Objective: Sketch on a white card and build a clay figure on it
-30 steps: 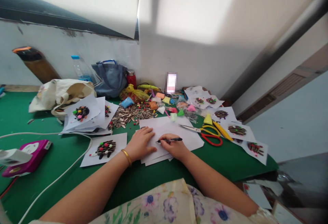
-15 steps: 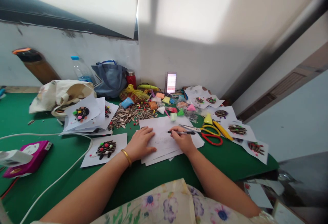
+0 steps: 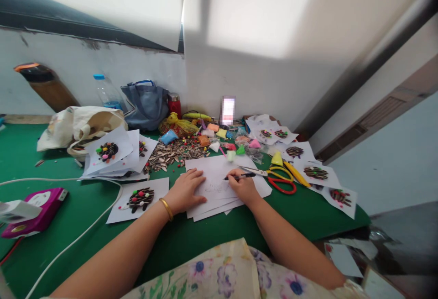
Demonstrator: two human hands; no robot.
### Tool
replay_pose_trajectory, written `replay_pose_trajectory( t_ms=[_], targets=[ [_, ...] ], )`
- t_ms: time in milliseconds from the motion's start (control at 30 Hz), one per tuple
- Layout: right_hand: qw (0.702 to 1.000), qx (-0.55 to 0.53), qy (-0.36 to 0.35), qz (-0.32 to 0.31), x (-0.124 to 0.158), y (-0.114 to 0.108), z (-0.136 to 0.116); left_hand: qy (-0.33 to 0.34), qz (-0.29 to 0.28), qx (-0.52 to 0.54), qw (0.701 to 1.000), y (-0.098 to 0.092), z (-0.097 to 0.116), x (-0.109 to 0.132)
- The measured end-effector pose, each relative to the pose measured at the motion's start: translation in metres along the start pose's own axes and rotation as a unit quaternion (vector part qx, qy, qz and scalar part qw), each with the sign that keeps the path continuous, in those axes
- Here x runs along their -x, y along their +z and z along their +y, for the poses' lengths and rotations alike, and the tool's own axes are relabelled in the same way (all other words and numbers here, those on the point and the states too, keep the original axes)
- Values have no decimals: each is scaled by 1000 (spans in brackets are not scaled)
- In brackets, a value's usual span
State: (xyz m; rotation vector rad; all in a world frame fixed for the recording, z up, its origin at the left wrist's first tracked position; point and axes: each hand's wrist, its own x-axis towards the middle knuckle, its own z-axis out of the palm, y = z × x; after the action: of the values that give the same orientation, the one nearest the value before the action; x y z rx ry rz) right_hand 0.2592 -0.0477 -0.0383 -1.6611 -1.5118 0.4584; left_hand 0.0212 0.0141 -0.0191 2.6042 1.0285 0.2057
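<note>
My right hand (image 3: 242, 185) grips a black pen (image 3: 247, 175), its tip pointing left at the top sheet of white paper (image 3: 214, 166). Faint pencil-like lines show on that sheet, too thin to make out. Flat on the left side of the paper lies my left hand (image 3: 188, 189), fingers spread, a gold bangle at the wrist. Just right of the pen are scissors (image 3: 280, 178) with red and yellow handles, the blades resting near the paper. Left of my left hand is a card (image 3: 116, 214) with a hedgehog-like figure made of seeds (image 3: 141, 199) and coloured balls.
Striped sunflower seeds (image 3: 167, 155) are heaped behind the paper, beside packets of coloured clay (image 3: 212, 127). More decorated cards (image 3: 316, 173) lie at right, others (image 3: 106, 153) at left. A phone (image 3: 227, 110) leans on the wall. A white cable (image 3: 80, 239) crosses the left side near a magenta box (image 3: 37, 212).
My right hand has shifted the pen slightly, and its shaft now tilts up more to the right. My left hand keeps its place on the paper.
</note>
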Motion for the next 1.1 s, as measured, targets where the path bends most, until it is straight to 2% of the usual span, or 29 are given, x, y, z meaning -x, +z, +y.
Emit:
replay_pose_trajectory(
  t_ms=[433,600,767,1100],
  targets=[
    [999,27,-16,-27,-1,1,-4,2,9,14,1000,-1,1,-1],
    [999,27,-19,-18,-1,1,-3,2,3,6,1000,-1,0,-1],
    [1000,19,8,16,-1,-1,-2,1,9,18,1000,0,1,-1],
    [999,48,-2,5,-2,1,-2,1,6,14,1000,-1,1,0]
  ],
)
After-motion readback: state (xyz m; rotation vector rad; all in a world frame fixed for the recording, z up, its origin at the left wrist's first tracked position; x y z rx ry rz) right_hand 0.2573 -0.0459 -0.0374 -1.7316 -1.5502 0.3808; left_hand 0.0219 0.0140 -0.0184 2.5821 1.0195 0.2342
